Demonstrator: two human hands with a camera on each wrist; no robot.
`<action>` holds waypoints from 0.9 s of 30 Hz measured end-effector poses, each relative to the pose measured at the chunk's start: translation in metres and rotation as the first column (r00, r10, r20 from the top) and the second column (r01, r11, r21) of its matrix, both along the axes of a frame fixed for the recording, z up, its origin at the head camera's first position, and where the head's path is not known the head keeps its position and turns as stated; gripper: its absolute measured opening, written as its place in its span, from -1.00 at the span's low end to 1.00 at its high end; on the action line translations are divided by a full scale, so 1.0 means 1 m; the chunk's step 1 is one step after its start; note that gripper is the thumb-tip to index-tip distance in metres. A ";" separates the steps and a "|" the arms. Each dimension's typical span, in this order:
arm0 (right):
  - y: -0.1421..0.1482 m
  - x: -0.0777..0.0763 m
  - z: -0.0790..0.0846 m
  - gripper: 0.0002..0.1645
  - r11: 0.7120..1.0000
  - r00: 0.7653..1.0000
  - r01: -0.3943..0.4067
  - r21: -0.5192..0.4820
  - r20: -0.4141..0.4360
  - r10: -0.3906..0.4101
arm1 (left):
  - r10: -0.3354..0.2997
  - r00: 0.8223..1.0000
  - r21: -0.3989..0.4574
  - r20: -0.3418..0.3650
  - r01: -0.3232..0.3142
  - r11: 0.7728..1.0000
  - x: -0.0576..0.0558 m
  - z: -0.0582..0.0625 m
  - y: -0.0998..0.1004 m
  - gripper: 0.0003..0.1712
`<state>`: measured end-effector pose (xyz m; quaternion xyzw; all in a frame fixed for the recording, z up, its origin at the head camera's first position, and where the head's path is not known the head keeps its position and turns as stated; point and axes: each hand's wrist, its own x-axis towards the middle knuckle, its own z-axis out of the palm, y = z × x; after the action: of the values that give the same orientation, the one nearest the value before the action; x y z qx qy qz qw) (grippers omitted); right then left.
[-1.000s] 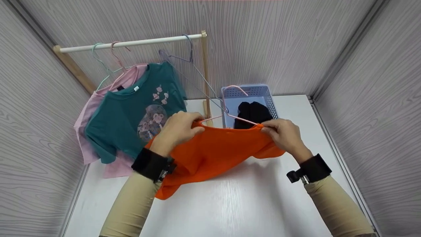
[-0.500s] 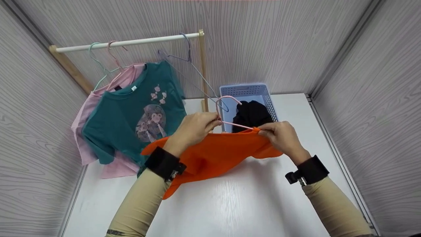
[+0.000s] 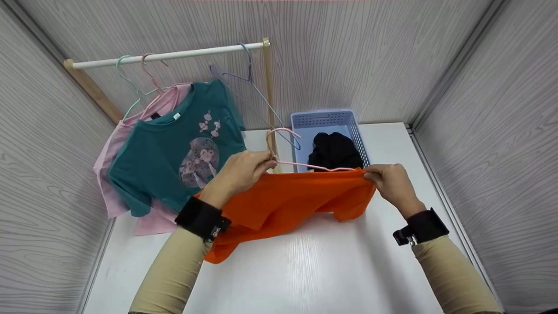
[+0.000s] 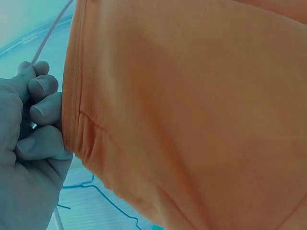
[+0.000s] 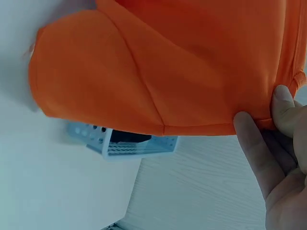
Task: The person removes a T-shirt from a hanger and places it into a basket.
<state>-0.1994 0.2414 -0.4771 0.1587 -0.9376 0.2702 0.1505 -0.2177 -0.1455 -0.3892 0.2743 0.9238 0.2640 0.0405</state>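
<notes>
An orange shirt (image 3: pixel 292 200) hangs in folds between my two hands over the white table. My left hand (image 3: pixel 239 172) grips a pink hanger (image 3: pixel 305 165) at the base of its hook, fingers curled. The hanger's right arm runs along the shirt's top edge. In the left wrist view, the curled fingers (image 4: pixel 45 108) lie against the hem of the orange cloth, with the thin rod rising above them. My right hand (image 3: pixel 394 185) pinches the shirt's upper right corner between thumb and fingers. The hanger's left arm is hidden behind hand and cloth.
At the left stands a rack with a white rail (image 3: pixel 174 55), bearing a teal shirt (image 3: pixel 161 144) and a pink shirt (image 3: pixel 109 174). A bare purple hanger (image 3: pixel 250 78) hangs at its right end. Behind the orange shirt, a blue basket (image 3: pixel 322 117) holds black cloth (image 3: pixel 335 150).
My left hand has gone from the shirt's neckline to the hanger's hook base, then shifted left with it. My right hand has moved right, drawing the cloth out along the hanger.
</notes>
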 end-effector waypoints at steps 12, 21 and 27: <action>-0.012 0.002 -0.001 -0.78 0.980 0.993 0.042 -0.194 0.115 -0.020 | 0.015 0.999 0.053 0.037 -0.017 0.998 0.000 0.010 0.001 -0.71; -0.023 0.002 -0.004 -0.69 0.889 0.956 0.147 -0.434 0.291 -0.016 | 0.018 1.000 0.063 0.011 -0.019 0.998 -0.003 0.018 0.008 -0.70; -0.020 0.003 -0.006 -0.80 0.940 0.967 0.121 -0.319 0.250 -0.039 | 0.023 0.996 0.088 0.085 -0.031 0.996 -0.003 0.015 -0.002 -0.71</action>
<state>-0.1960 0.2211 -0.4826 0.0587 -0.8956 0.4351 0.0715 -0.2208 -0.1473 -0.3739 0.2521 0.9123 0.3166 0.0633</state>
